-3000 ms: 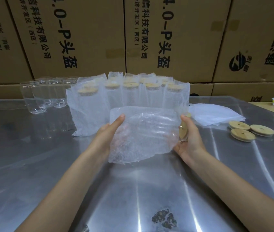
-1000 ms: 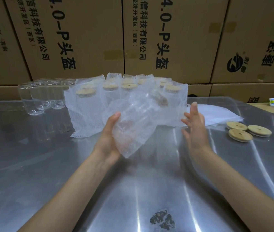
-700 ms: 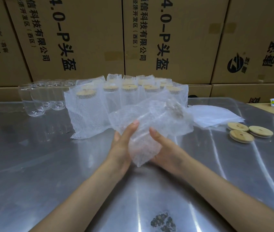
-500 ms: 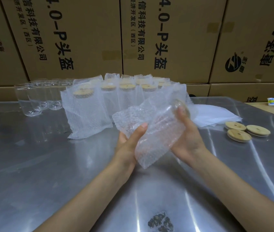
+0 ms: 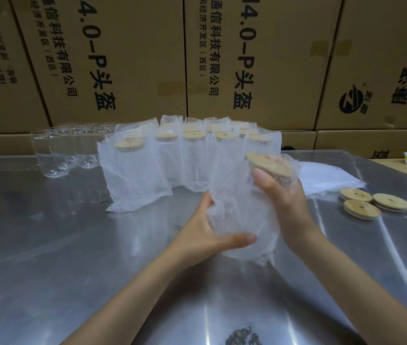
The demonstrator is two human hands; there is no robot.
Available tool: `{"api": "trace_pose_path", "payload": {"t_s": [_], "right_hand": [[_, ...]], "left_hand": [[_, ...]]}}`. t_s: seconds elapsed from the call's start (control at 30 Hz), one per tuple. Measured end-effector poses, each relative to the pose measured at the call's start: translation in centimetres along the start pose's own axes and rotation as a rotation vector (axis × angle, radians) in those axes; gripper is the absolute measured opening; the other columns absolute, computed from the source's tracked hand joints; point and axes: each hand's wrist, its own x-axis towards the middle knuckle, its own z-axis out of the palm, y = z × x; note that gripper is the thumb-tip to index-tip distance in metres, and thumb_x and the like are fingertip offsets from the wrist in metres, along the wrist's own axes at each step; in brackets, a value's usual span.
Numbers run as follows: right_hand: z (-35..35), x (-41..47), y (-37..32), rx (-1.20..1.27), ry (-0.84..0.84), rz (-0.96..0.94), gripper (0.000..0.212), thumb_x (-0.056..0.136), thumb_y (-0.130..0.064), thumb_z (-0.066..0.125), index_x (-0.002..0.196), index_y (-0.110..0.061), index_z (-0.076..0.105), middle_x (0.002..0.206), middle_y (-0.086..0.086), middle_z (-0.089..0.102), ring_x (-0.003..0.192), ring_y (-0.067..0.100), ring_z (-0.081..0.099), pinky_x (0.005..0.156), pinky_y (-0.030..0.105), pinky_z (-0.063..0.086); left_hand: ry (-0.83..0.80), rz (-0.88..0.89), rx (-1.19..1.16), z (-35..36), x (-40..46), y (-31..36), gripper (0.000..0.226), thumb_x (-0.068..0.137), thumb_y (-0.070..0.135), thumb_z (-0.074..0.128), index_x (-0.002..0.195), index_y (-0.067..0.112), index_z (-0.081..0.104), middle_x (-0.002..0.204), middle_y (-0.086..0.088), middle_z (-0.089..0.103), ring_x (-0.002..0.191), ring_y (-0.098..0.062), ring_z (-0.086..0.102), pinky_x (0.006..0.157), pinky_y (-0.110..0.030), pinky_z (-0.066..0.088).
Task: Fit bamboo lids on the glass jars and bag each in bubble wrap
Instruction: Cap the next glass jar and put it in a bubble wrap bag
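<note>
Both the left hand (image 5: 206, 230) and right hand (image 5: 280, 195) curl around the bubble-wrapped jar (image 5: 244, 207), above the steel table (image 5: 73, 245); 3 bamboo lids (image 5: 371, 204) right of it, cardboard boxes (image 5: 259, 58) behind.

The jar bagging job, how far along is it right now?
Done: a row of bagged, lidded jars stands at the back. In hand: both hands hold a lidded jar in bubble wrap. Left: bare glass jars and three loose bamboo lids.
</note>
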Motion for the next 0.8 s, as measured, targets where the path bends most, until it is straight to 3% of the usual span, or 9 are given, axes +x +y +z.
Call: {"api": "trace_pose_path", "payload": {"t_s": [0.13, 0.27, 0.4, 0.5, 0.53, 0.6, 0.67, 0.73, 0.8], "right_hand": [[0.9, -0.7, 0.0, -0.121, -0.124, -0.087, 0.056, 0.060, -0.044, 0.073, 0.108, -0.019, 0.055, 0.092, -0.018, 0.067, 0.089, -0.001, 0.066, 0.072, 0.013, 0.050], [1.5, -1.1, 0.4, -0.127, -0.203, -0.052, 0.072, 0.056, -0.051, 0.077, 0.119, -0.027, 0.050, 0.100, -0.030, 0.066, 0.099, -0.009, 0.062, 0.076, 0.005, 0.047], [1.4, -1.5, 1.1, -0.220, -0.292, 0.087, 0.104, 0.031, -0.089, 0.068, 0.121, -0.055, 0.028, 0.111, -0.040, 0.052, 0.102, -0.027, 0.049, 0.078, -0.001, 0.041], [1.5, -1.9, 2.2, -0.329, -0.409, 0.108, 0.105, 0.037, -0.085, 0.072, 0.120, -0.071, 0.010, 0.117, -0.052, 0.038, 0.109, -0.034, 0.037, 0.084, -0.005, 0.034], [1.6, -2.0, 2.8, -0.342, -0.438, 0.092, 0.108, 0.043, -0.076, 0.079, 0.128, -0.065, 0.013, 0.123, -0.049, 0.041, 0.117, -0.026, 0.039, 0.092, 0.000, 0.035], [2.1, -2.3, 4.2, -0.361, -0.420, 0.069, 0.106, 0.056, -0.052, 0.086, 0.142, -0.040, 0.027, 0.134, -0.025, 0.049, 0.127, -0.006, 0.046, 0.106, 0.023, 0.041], [2.8, -2.5, 5.1, -0.347, -0.369, 0.040, 0.089, 0.064, -0.039, 0.085, 0.140, -0.027, 0.040, 0.134, -0.008, 0.055, 0.126, 0.007, 0.052, 0.106, 0.039, 0.044], [3.4, -2.5, 6.0, -0.344, -0.327, 0.054, 0.086, 0.065, -0.040, 0.083, 0.139, -0.026, 0.042, 0.134, -0.007, 0.056, 0.125, 0.008, 0.053, 0.105, 0.041, 0.044], [3.9, -2.3, 6.7, -0.350, -0.290, 0.081, 0.096, 0.063, -0.045, 0.083, 0.143, -0.029, 0.034, 0.137, -0.015, 0.052, 0.126, 0.000, 0.050, 0.105, 0.029, 0.042]], "left_hand": [[0.016, 0.120, 0.187, 0.2, 0.0, 1.3, 0.083, 0.060, 0.045, 0.086, 0.132, 0.044, 0.043, 0.129, 0.025, 0.054, 0.123, 0.008, 0.048, 0.096, -0.007, 0.039], [0.077, 0.164, 0.191, 0.0, 0.1, 2.0, 0.088, 0.060, 0.044, 0.083, 0.136, 0.023, 0.043, 0.129, 0.009, 0.055, 0.119, 0.002, 0.052, 0.095, -0.011, 0.042], [0.153, 0.135, 0.045, -0.8, 0.4, 1.7, 0.093, 0.057, 0.034, 0.084, 0.133, 0.000, 0.044, 0.126, -0.011, 0.060, 0.115, -0.016, 0.061, 0.092, -0.029, 0.053], [0.189, 0.126, 0.033, -1.5, 0.4, 1.5, 0.094, 0.061, 0.026, 0.085, 0.138, -0.001, 0.039, 0.129, -0.009, 0.059, 0.118, -0.015, 0.060, 0.096, -0.031, 0.052], [0.193, 0.127, 0.043, -1.6, 0.3, 1.5, 0.094, 0.063, 0.025, 0.085, 0.140, 0.000, 0.038, 0.130, -0.008, 0.059, 0.119, -0.014, 0.059, 0.097, -0.031, 0.051], [0.230, 0.135, 0.058, -1.6, 0.2, 1.6, 0.097, 0.065, 0.025, 0.088, 0.143, 0.008, 0.034, 0.131, -0.003, 0.057, 0.118, -0.007, 0.058, 0.094, -0.023, 0.051], [0.285, 0.148, 0.040, -1.5, 0.3, 1.6, 0.101, 0.060, 0.027, 0.086, 0.142, 0.028, 0.028, 0.132, 0.011, 0.052, 0.114, 0.007, 0.055, 0.084, -0.009, 0.048], [0.343, 0.165, -0.010, -1.5, 0.5, 1.8, 0.098, 0.058, 0.036, 0.085, 0.135, 0.045, 0.025, 0.126, 0.035, 0.041, 0.110, 0.023, 0.047, 0.077, 0.000, 0.043], [0.421, 0.174, -0.039, -2.2, 1.0, 1.8, 0.093, 0.062, 0.050, 0.081, 0.135, 0.048, 0.024, 0.125, 0.042, 0.037, 0.118, 0.023, 0.039, 0.078, 0.001, 0.041]]}}
